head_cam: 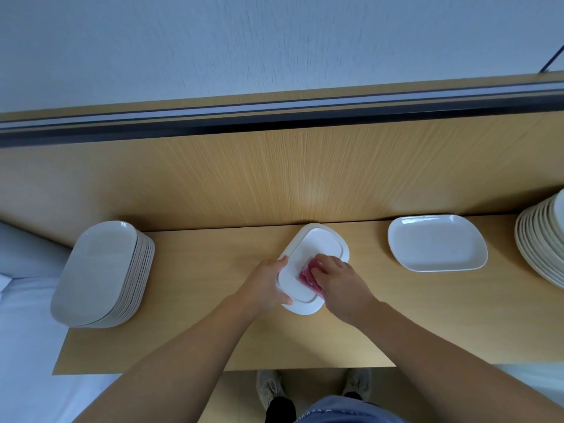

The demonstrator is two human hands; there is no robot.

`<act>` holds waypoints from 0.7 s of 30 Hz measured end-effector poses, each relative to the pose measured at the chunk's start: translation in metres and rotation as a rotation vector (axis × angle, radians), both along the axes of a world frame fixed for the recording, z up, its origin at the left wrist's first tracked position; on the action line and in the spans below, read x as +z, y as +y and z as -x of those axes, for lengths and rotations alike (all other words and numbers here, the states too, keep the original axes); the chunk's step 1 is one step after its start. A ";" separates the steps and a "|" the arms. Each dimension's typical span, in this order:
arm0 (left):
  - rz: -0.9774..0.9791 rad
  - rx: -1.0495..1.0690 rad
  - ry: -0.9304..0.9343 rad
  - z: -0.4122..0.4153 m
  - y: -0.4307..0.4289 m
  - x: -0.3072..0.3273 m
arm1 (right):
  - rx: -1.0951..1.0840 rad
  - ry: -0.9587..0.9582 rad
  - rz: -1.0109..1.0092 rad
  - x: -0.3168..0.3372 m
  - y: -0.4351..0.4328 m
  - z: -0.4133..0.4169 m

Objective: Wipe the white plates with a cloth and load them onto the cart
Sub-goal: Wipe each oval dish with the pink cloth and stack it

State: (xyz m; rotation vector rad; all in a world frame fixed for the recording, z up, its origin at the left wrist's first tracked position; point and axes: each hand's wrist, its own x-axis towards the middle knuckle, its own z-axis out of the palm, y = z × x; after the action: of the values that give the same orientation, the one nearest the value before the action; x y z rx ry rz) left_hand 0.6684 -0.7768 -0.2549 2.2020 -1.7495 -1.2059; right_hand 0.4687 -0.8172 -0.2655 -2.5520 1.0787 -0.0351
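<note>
A white rectangular plate (pixel 317 248) lies upside down at the middle of the wooden table (pixel 213 331). My left hand (pixel 268 283) grips its left rim. My right hand (pixel 338 279) presses a pink cloth (pixel 308 274) onto the plate's underside. A single white plate (pixel 436 242) rests face up to the right. At the table's left end sits a stack of upturned white plates (pixel 103 273). Another stack of plates (pixel 543 239) is cut off by the right edge. No cart is in view.
A wooden back panel (pixel 274 172) rises behind the table, topped by a dark rail (pixel 274 114) and a pale wall. White bedding (pixel 27 315) lies beside the table at the left. My shoes (pixel 268 389) show below the front edge.
</note>
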 end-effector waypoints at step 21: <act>0.023 0.038 0.046 0.001 -0.008 -0.002 | 0.182 0.124 0.132 -0.003 -0.004 0.012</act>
State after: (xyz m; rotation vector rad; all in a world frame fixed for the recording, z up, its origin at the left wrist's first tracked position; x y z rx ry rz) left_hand 0.6670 -0.7848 -0.2573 2.1668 -1.6878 -1.2125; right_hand 0.4569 -0.8209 -0.2685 -2.7933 0.9096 0.1044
